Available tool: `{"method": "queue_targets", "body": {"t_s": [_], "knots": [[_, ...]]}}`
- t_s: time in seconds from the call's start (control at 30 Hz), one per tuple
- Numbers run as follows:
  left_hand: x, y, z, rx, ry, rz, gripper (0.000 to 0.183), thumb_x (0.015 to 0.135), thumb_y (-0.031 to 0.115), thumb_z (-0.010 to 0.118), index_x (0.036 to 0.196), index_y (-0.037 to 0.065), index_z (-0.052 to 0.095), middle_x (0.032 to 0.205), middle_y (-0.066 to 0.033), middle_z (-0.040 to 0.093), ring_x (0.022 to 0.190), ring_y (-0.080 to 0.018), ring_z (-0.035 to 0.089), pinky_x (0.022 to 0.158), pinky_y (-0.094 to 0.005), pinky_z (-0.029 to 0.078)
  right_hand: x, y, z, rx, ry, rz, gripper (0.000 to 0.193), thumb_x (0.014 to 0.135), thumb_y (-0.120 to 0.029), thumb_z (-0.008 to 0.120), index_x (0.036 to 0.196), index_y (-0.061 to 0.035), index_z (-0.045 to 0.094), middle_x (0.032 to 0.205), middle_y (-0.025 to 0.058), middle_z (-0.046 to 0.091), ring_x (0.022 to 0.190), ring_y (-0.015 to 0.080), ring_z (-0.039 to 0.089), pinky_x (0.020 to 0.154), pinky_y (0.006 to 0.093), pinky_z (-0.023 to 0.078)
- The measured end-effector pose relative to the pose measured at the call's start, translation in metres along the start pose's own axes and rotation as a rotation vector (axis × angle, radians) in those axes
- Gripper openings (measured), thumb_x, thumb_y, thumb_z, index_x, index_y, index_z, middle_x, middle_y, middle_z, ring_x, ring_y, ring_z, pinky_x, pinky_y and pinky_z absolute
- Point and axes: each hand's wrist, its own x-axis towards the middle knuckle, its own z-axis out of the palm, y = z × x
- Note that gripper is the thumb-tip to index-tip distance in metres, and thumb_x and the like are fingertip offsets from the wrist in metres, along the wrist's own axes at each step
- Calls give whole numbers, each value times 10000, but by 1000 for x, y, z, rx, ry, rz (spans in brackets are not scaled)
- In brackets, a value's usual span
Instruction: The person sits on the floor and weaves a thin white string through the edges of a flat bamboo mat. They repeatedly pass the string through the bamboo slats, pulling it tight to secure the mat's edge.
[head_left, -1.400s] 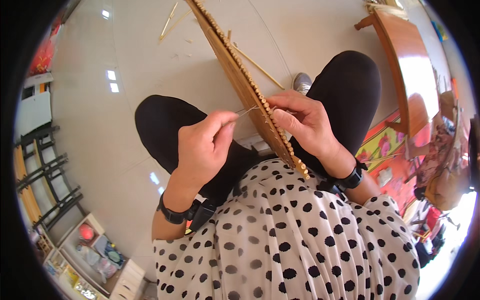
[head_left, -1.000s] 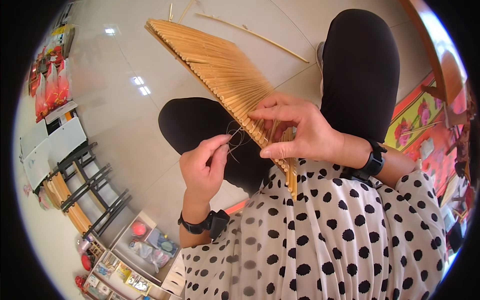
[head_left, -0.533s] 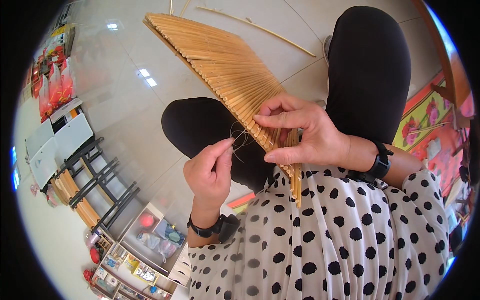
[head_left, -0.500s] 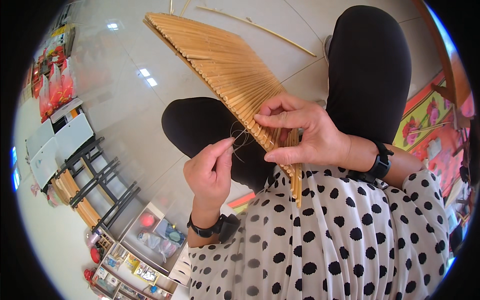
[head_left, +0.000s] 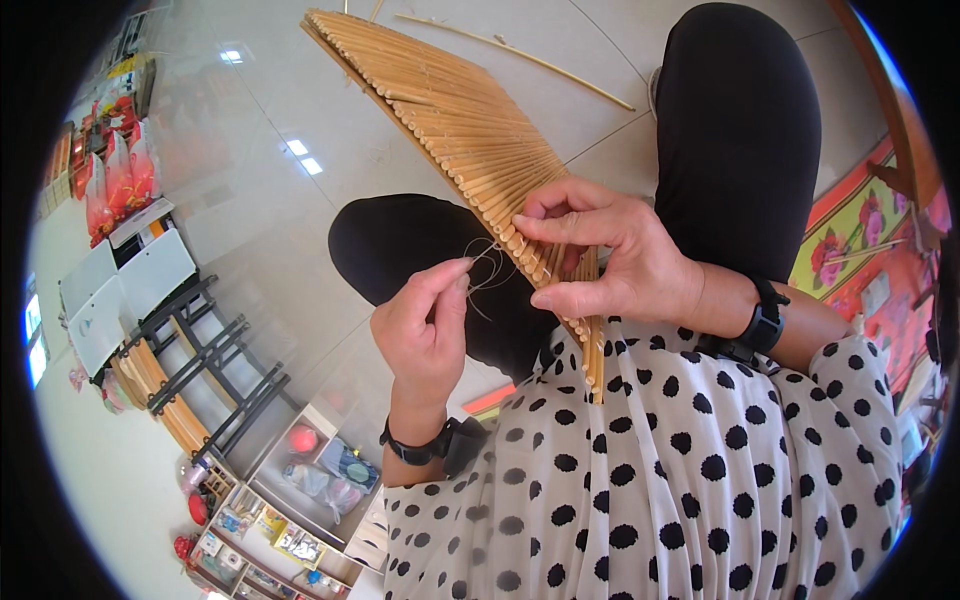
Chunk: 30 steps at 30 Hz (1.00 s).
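Above the lap of a person in a polka-dot blouse point(head_left: 640, 480), a mat of slim bamboo-like sticks point(head_left: 450, 130) slants up past the black-trousered left knee point(head_left: 390, 240), its lower end by the blouse front. The left hand point(head_left: 425, 325) has thumb and forefinger pinched together on a fine, pale thread point(head_left: 484, 254), which curls in loose loops beside the mat's near edge. The right hand point(head_left: 630, 250) grips that edge, thumb and forefinger set apart along the stick ends, the other fingers partly hidden. Each wrist wears a black strap. Beyond, a loose stick point(head_left: 560, 72) lies on the pale tiled floor point(head_left: 270, 220); off left, a red ball point(head_left: 301, 438) sits in a shelf unit point(head_left: 268, 470).
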Motion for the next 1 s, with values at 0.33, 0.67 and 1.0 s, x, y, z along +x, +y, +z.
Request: {"method": "queue_targets", "body": {"t_s": [0.33, 0.67, 1.0], "knots": [[1, 2, 1, -55, -14, -66, 133, 915, -28, 671, 1031, 4, 725, 767, -76, 693, 601, -107, 607, 555, -230, 454, -1, 1, 0, 24, 14, 4, 531, 761, -157, 884, 1225, 13, 692, 1202, 77, 589, 1008, 115, 614, 767, 223, 552], [2, 2, 3, -78, 1, -54, 136, 916, -34, 667, 1036, -4, 721, 802, -79, 705, 628, -101, 613, 577, -226, 468, -1, -2, -2, -20, 2, -2, 553, 778, -157, 868, 1268, 13, 677, 1245, 122, 594, 1009, 140, 622, 802, 250, 556], [3, 3, 5, -89, -3, -47, 142, 916, -47, 653, 1037, -8, 717, 812, -86, 708, 630, -104, 620, 576, -229, 474, -2, -3, -3, -35, 11, 5, 536, 766, -133, 856, 1252, 15, 686, 1231, 118, 605, 996, 132, 627, 790, 241, 556]]}}
